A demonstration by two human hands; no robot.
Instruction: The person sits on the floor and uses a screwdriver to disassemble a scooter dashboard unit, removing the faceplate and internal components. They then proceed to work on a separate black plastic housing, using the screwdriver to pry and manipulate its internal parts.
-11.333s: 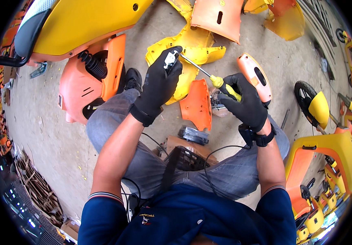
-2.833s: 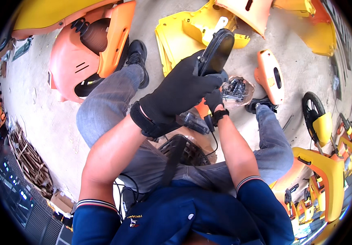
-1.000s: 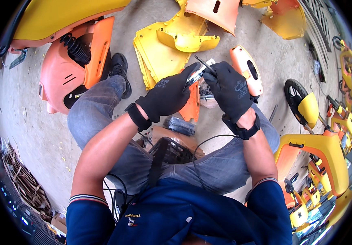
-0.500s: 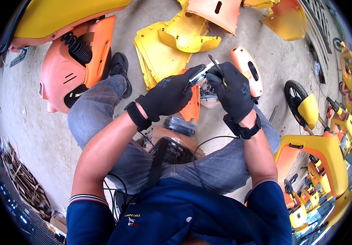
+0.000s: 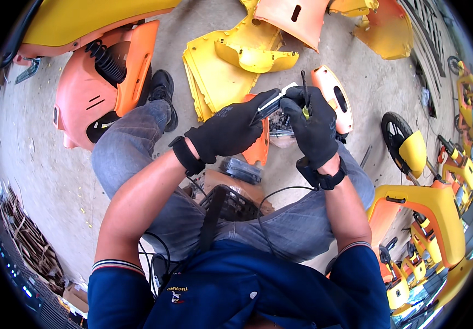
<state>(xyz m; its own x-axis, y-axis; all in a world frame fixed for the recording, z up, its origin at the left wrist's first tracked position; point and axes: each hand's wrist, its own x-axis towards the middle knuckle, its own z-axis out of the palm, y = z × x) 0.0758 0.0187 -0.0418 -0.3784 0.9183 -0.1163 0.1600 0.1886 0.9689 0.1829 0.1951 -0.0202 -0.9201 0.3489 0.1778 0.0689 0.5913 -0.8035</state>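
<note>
Both of my hands wear black gloves and are raised close together between my knees. My left hand (image 5: 228, 129) is closed on a flat, narrow piece (image 5: 272, 104) with a dark face and a pale, shiny edge; its exact kind is unclear. My right hand (image 5: 314, 129), at the piece's far right end, grips a slim screwdriver-like tool (image 5: 304, 85) with a dark upright end and a yellow-green part among the fingers. The right fingers hide where tool and piece meet. Below the hands lies a clear container of small dark parts (image 5: 281, 125), partly covered by the right hand.
An orange panel (image 5: 258, 149), a clear plastic box (image 5: 242, 169) and a cardboard box (image 5: 214, 180) lie between my legs. Yellow body panels (image 5: 220, 77) and an orange-rimmed part (image 5: 332, 96) lie ahead. A scooter body (image 5: 74, 98) stands left; yellow scooters (image 5: 450, 219) stand right.
The tool in my right hand has swung from leaning left to nearly upright. The right hand has shifted slightly, and the left still holds the flat piece.
</note>
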